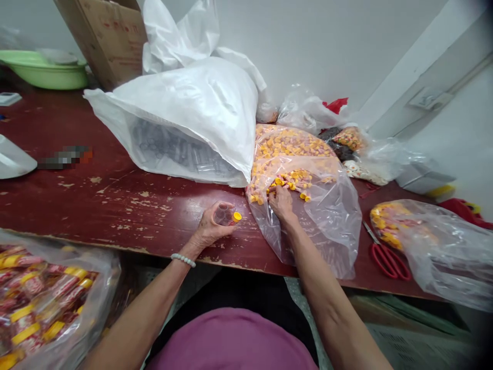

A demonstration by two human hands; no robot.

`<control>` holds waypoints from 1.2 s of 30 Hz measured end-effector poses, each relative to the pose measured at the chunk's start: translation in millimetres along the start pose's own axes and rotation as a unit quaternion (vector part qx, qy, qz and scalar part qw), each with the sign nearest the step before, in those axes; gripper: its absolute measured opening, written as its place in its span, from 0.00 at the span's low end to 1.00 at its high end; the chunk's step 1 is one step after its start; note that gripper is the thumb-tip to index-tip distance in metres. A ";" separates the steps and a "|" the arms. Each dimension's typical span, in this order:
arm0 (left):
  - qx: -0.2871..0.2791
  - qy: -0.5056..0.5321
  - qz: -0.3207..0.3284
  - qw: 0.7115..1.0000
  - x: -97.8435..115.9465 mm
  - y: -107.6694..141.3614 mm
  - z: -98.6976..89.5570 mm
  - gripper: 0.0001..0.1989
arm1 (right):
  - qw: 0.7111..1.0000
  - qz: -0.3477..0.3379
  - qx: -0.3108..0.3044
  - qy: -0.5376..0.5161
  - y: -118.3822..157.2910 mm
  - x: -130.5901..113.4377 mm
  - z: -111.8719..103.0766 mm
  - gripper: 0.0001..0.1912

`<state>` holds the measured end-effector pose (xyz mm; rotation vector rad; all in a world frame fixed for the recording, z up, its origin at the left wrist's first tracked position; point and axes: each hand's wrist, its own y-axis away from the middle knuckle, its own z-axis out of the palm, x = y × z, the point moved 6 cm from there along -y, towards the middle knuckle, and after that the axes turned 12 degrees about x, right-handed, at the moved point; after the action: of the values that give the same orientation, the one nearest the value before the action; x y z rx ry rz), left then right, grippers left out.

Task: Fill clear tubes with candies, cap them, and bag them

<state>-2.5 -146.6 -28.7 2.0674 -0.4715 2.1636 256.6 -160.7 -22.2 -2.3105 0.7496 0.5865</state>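
My left hand (pixel 211 223) is closed around several clear plastic tubes (pixel 224 214), their open round ends facing right. A yellow cap (pixel 237 217) with a bit of red-and-white print below it sits at one tube's end. My right hand (pixel 282 203) reaches into the mouth of a clear plastic bag (pixel 327 221). Its fingers are bent at the heap of small yellow caps (pixel 295 180) with pinkish printed parts; the fingertips are partly hidden there. Behind my left hand, a large white sack (pixel 200 97) lies on its side, with many clear tubes (pixel 173 149) showing at its opening.
Red-handled scissors (pixel 389 261) and another bag of yellow caps (pixel 389 221) lie at right on the worn red table (pixel 115 205). At lower left, a clear bag holds yellow-capped tubes (pixel 26 308). A green basin (pixel 54 74) and cardboard box (pixel 111 41) stand behind.
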 end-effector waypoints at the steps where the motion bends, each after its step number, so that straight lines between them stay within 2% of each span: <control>1: -0.002 0.004 -0.002 1.000 -1.3 0.0 0.0 0.26 | 1.000 0.004 0.004 -0.003 0.8 1.2 -3.8 0.10; 4: -0.007 0.015 -0.014 1.000 -4.0 -0.2 0.1 0.27 | 0.999 0.022 0.018 -0.039 11.3 -3.4 -25.1 0.14; 6: -0.008 0.013 -0.016 1.000 -3.6 -0.4 0.1 0.27 | 0.992 0.013 0.014 -0.128 26.5 -21.3 -43.1 0.16; 9: -0.009 0.002 -0.009 1.000 0.3 -0.6 0.3 0.27 | 0.961 -0.094 -0.036 -0.257 56.9 -72.7 -63.7 0.14; 12: -0.014 -0.013 -0.002 1.000 6.5 0.2 0.7 0.25 | 0.936 -0.227 -0.065 -0.262 82.0 -119.4 -70.5 0.12; 14: -0.013 -0.033 0.008 0.999 10.9 1.0 0.5 0.23 | 0.928 -0.275 -0.070 -0.243 89.2 -134.5 -67.4 0.13; 17: -0.004 -0.045 0.010 0.999 14.3 1.7 0.0 0.22 | 0.928 -0.278 -0.088 -0.232 90.1 -136.4 -59.0 0.17; 21: 0.002 -0.043 -0.009 0.999 11.8 1.8 -0.8 0.21 | 0.937 -0.250 -0.075 -0.232 91.5 -127.5 -57.9 0.25; 26: -0.029 -0.052 0.018 0.998 10.3 1.6 0.6 0.23 | 0.926 -0.324 -0.116 -0.157 109.3 -132.5 -50.4 0.35; 28: -0.024 -0.051 0.018 0.998 8.9 1.3 0.2 0.23 | 0.921 -0.324 -0.128 -0.173 108.5 -130.7 -48.6 0.36; 30: -0.005 -0.053 0.009 0.999 7.5 0.9 -0.9 0.23 | 0.926 -0.290 -0.113 -0.214 99.8 -123.7 -50.3 0.34; 33: 0.009 -0.048 -0.010 0.999 7.3 1.0 -0.5 0.23 | 0.941 -0.220 -0.079 -0.243 85.7 -109.9 -52.1 0.26; 36: 0.015 -0.047 -0.008 0.999 9.0 0.6 -0.5 0.23 | 0.941 -0.196 -0.099 -0.258 87.0 -107.9 -48.7 0.19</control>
<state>-3.7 -148.2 -19.9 2.1897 -0.4333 2.0852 131.5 -210.6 36.4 -2.2402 -0.0212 1.0527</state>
